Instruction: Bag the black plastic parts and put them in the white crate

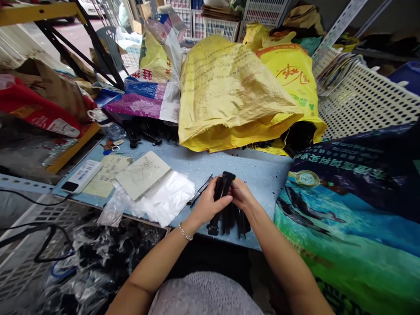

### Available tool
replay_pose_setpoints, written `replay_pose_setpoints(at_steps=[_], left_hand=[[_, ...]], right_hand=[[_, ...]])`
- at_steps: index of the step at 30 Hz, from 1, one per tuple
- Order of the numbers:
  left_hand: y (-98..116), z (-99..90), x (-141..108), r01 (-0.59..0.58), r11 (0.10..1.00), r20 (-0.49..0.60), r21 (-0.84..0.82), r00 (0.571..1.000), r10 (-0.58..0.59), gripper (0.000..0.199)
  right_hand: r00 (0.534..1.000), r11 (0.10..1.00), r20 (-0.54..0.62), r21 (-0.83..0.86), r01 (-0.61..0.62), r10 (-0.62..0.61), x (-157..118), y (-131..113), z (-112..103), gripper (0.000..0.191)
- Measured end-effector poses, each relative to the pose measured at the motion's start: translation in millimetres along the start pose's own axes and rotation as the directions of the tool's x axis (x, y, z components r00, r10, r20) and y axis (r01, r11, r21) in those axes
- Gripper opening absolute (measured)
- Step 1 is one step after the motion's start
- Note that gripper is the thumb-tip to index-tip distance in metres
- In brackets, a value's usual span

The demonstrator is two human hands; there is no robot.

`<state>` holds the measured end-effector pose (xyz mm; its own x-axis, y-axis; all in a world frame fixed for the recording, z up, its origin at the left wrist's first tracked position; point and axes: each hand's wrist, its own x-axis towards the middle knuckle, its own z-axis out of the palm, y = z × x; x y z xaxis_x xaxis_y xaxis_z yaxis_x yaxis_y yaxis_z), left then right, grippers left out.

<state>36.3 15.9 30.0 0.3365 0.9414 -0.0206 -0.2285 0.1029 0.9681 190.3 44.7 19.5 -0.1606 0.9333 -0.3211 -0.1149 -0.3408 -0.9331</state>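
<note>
Hands at the bench (262, 175). 1 black part (222, 192) stands tilted above the near edge, held between 2 hands, probably to keep it steady. A yellow sack (229, 92) lies along the far edge, mouth toward the person, presumably for easy reach. White plastic bags (179, 192) lie by the near edge, left of the hands. Left hand (207, 203): fingers curled round the part, thumb across it. Right hand (242, 194): fingers partly closed against its other side; fingertips hidden, firmness cannot be told.

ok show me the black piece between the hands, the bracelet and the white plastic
Black piece (222, 188), head view: its upper half
Bracelet (185, 232), head view: its beaded band
White plastic (173, 197), head view: its uncovered right part
</note>
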Motion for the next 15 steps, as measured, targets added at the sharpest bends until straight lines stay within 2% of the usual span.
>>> replay_pose_setpoints(at_steps=[2,4,6,7,8,9,10,12,14,15], left_hand=[[2,-6.3,2,0.014,1.000,-0.052,-0.027,0.999,-0.015,0.051],[4,-10.6,4,0.067,0.991,-0.104,-0.114,0.991,-0.079,0.041],[4,-10.7,5,0.097,0.978,-0.133,-0.184,0.984,-0.123,0.037],[3,-9.9,6,0.101,0.975,-0.135,-0.199,0.982,-0.129,0.036],[2,-9.6,7,0.101,0.976,-0.127,-0.193,0.984,-0.127,0.038],[1,-10.8,10,0.097,0.982,-0.113,-0.159,0.987,-0.116,0.040],[0,-14.2,13,0.081,0.993,-0.106,-0.090,0.990,-0.090,0.045],[-3,-29.0,25,0.011,0.987,-0.123,0.161,0.992,0.009,0.058],[-7,-50.7,40,-0.017,0.875,-0.165,0.484,0.980,0.110,0.068],[-10,-61.2,45,0.023,0.784,-0.193,0.620,0.973,0.124,0.069]], right_hand=[[0.998,1.000,0.063,-0.011,0.010,-0.009,-11,10,4,0.045],[0.988,0.966,0.088,-0.212,0.146,-0.130,-32,24,10,0.044],[0.952,0.838,0.105,-0.454,0.303,-0.287,-57,38,19,0.037],[0.935,0.774,0.114,-0.533,0.343,-0.336,-68,46,24,0.033],[0.930,0.743,0.113,-0.572,0.348,-0.349,-76,52,30,0.031],[0.939,0.748,0.110,-0.577,0.328,-0.326,-81,58,34,0.031],[0.954,0.775,0.112,-0.560,0.293,-0.279,-83,62,36,0.033],[0.974,0.828,0.144,-0.514,0.225,-0.175,-74,64,29,0.038],[0.984,0.831,0.098,-0.526,0.179,-0.149,-51,53,3,0.039],[0.986,0.820,0.035,-0.551,0.157,-0.165,-34,44,-17,0.037]])
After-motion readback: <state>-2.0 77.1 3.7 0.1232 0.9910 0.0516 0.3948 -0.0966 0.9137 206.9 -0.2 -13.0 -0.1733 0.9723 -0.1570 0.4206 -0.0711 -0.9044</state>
